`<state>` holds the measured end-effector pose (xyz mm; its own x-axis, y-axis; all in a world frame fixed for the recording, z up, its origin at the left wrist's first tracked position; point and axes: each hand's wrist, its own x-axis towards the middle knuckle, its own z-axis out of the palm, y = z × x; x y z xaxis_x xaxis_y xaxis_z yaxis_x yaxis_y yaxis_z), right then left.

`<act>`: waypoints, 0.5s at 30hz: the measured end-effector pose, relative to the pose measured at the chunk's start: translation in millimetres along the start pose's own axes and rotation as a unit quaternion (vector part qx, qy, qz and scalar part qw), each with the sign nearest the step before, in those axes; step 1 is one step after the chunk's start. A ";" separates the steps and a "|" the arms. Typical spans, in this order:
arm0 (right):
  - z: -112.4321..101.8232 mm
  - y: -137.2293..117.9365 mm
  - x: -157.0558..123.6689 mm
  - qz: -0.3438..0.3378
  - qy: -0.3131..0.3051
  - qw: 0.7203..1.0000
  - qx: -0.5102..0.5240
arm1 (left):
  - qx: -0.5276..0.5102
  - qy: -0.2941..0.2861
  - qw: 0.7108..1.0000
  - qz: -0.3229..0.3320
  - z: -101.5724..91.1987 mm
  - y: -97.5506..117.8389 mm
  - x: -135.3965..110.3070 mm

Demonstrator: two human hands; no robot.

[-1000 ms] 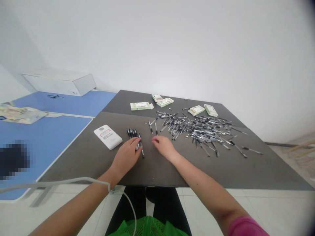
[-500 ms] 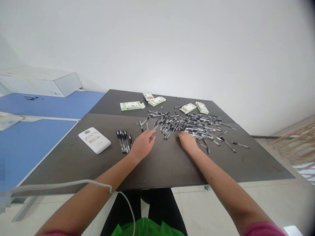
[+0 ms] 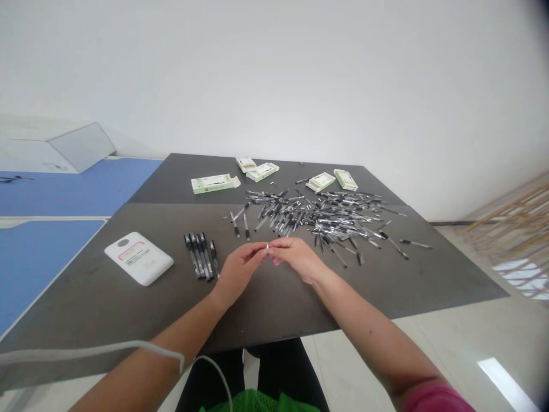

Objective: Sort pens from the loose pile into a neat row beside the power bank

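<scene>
A white wall [image 3: 274,86] rises behind blue-topped desks [image 3: 43,263] at left, over pale floor tiles [image 3: 454,337], with a wooden slatted rack [image 3: 514,223] at right.

No legible text in this frame. The white rectangular case [image 3: 138,258] carries a white label [image 3: 131,250] with a pink-red outline; its small print is unreadable. The green-and-white cardboard boxes [image 3: 213,183] on the table [image 3: 86,297] show printing too small to read. The white carton [image 3: 81,147] has faint, illegible marks.
</scene>
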<state>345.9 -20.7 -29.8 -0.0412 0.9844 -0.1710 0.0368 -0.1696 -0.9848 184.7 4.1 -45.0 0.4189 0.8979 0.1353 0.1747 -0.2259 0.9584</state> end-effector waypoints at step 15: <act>-33.0 7.7 6.2 -0.026 0.152 0.965 -0.213 | -0.275 0.061 0.955 -0.091 -5.2 -14.3 6.3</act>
<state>378.9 -14.4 -37.5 0.2391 0.9701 -0.0414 0.4524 -0.1490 -0.8793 180.2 14.9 -56.6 0.3135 0.9483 -0.0492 -0.2738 0.1399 0.9516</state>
